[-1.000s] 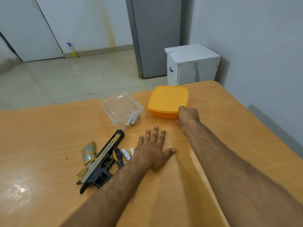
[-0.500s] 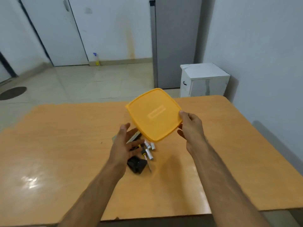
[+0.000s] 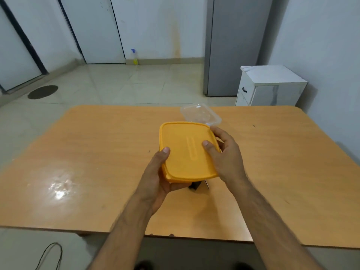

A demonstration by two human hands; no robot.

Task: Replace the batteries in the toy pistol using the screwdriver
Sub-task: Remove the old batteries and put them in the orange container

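A: Where is the toy pistol (image 3: 195, 185)?

B: Below the yellow box (image 3: 187, 152), almost hidden. Left hand (image 3: 155, 176) holds the box from under, right hand (image 3: 224, 154) grips its right edge.

A: And farther?

B: The clear container (image 3: 200, 114), behind.

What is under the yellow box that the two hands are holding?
Below the yellow box, only a small dark part and a thin metal tip show on the table. The box and the hands cover the rest.
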